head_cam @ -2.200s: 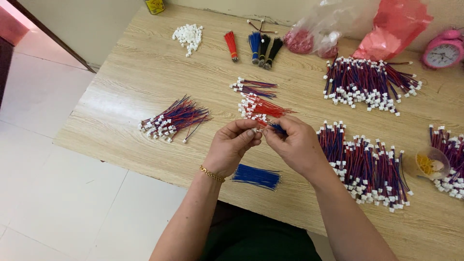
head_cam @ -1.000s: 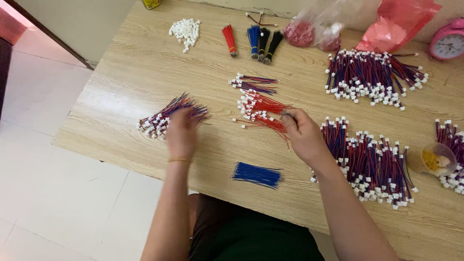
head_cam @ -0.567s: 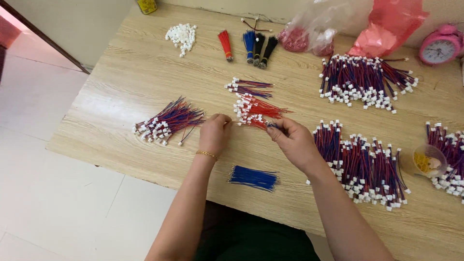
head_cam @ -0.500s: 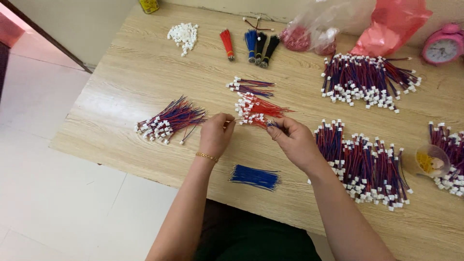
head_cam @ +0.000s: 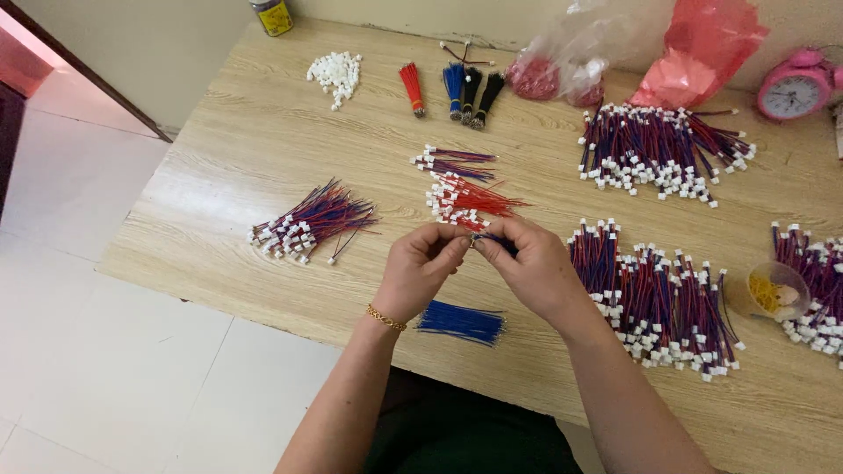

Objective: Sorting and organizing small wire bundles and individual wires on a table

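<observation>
While both pinch one thin blue wire (head_cam: 492, 239) (white-tipped), left hand (head_cam: 420, 272) meets right hand (head_cam: 531, 268) over woodgrain table (head_cam: 219, 167).

Clear plastic bag (head_cam: 575, 48) at table's far edge, crumpled, holding dark red contents. Red-pink plastic bag (head_cam: 702, 44) just right of it, touching, slumped against wall. Small cylindrical container (head_cam: 274, 15) at far left corner, yellow label, dark lid, top cut off by frame. Pink round alarm clock (head_cam: 795, 88) at far right, white analog dial, upright beside red-pink bag. Small clear round cup (head_cam: 777, 291) at right edge, yellow bits inside. No screens, no signs.
</observation>
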